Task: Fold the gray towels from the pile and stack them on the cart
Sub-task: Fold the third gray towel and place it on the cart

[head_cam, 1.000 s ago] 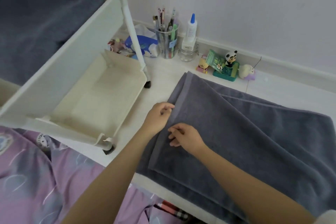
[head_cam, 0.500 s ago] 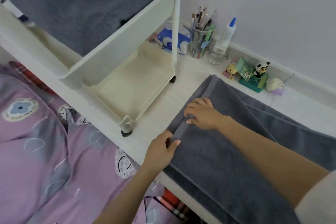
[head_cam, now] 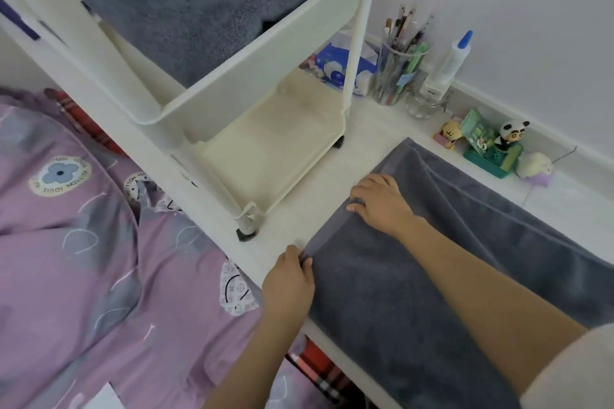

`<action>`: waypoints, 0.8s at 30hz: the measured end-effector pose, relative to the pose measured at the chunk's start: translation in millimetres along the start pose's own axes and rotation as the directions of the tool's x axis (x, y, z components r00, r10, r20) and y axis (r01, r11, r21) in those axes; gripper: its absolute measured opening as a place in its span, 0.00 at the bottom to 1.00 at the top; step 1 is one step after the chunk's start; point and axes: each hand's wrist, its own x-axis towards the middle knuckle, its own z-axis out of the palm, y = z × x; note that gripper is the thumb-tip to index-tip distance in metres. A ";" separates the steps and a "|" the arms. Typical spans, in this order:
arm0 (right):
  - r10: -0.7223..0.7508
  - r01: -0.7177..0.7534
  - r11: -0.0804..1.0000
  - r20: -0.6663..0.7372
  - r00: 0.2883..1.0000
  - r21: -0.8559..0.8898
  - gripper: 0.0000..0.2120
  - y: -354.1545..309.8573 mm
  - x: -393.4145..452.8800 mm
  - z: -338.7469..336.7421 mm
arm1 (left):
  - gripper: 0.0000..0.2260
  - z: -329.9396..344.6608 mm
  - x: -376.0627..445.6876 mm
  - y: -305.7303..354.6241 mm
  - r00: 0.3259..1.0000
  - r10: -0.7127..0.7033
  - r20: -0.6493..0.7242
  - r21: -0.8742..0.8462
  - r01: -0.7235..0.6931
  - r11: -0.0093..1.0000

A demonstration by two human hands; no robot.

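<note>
Both hands are sitting a little farther apart along the towel's [head_cam: 415, 262] left edge than half a second ago, and the view is now taking in more of the cart [head_cam: 252, 76]. On the near corner, the left hand [head_cam: 289, 285] is pinching the edge with fingers [head_cam: 304, 262] clamped on the cloth; farther along, the right hand [head_cam: 382, 202] is resting on the same hem with fingers curled over it, also gripping. Already folded lengthwise, the towel is lying on the white worktop [head_cam: 299, 209], its near end overhanging the front lip above the bed [head_cam: 83, 242]. That overhang is probably the main risk: if the lift is uneven, the loose layers could be sliding apart or the near end could be dragging off toward the bed. Just left stands the cart, a folded gray stack [head_cam: 199, 10] filling its top tray, and a wide swing could be snagging its post [head_cam: 357, 43].
</note>
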 end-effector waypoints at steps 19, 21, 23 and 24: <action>-0.062 0.173 0.911 0.291 0.955 -0.374 0.26 60.7 14.2 -62.0 | 0.26 53.6 32.8 33.1 0.850 0.521 0.078 0.341 -0.514 0.787; 0.008 0.192 0.818 0.343 0.939 -0.542 0.28 74.2 17.4 -79.4 | 0.26 54.7 33.3 32.6 0.851 0.521 0.061 0.349 -0.507 0.788; 0.076 0.146 0.771 0.317 0.945 -0.620 0.26 84.7 23.0 -93.2 | 0.26 54.6 31.8 30.0 0.857 0.512 0.060 0.359 -0.498 0.789; 0.110 0.095 0.770 0.279 0.954 -0.631 0.25 91.2 25.3 -100.9 | 0.25 55.4 30.9 32.1 0.859 0.508 0.056 0.359 -0.492 0.793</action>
